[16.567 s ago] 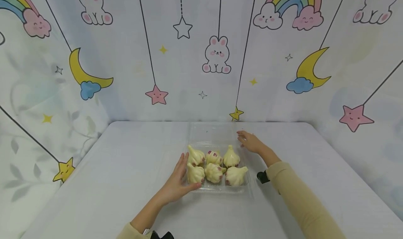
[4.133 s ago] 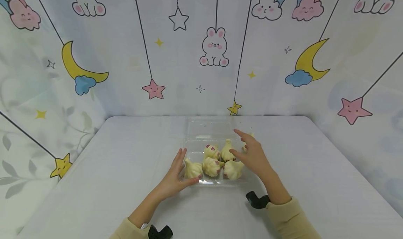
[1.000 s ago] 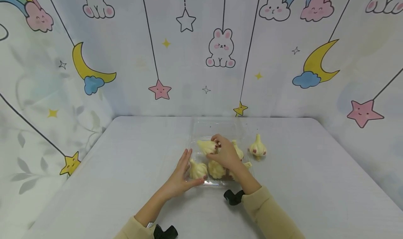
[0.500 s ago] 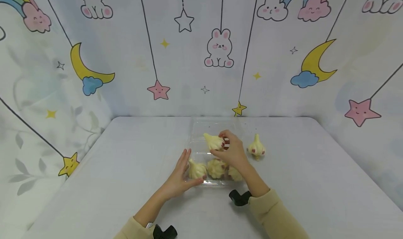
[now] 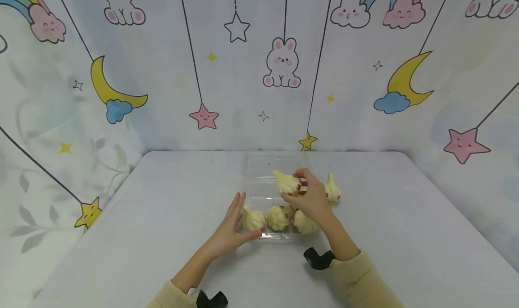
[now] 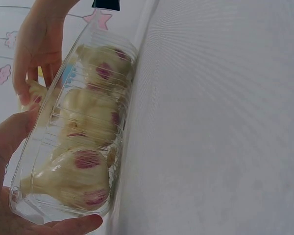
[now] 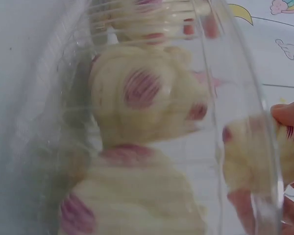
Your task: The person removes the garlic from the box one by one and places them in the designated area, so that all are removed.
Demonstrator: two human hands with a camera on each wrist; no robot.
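Observation:
My right hand (image 5: 310, 197) pinches a pale garlic bulb (image 5: 287, 183) with purple-red marks, held over the back of a clear plastic box (image 5: 259, 188). The left wrist view shows that bulb (image 6: 35, 94) partly behind the box wall. Along the box's front row sit a left bulb (image 5: 253, 219), a middle bulb (image 5: 278, 218) and a right bulb (image 5: 305, 222). The right hand covers much of the back row's right side. My left hand (image 5: 229, 233) rests with straight fingers at the box's left side, thumb along its front edge. Another garlic bulb (image 5: 333, 190) stands on the table, partly behind the right hand.
The box's transparent lid (image 5: 275, 161) lies folded back toward the table's far edge. A white cloth covers the table (image 5: 162, 200). A printed curtain (image 5: 243, 83) rises behind. Black wrist cameras (image 5: 318, 258) sit at both wrists.
Earlier, six bulbs filled the box; one now stands on the table at right. Over the last second, the right hand has lifted another from the back row and moved rightward. The left hand stays put.

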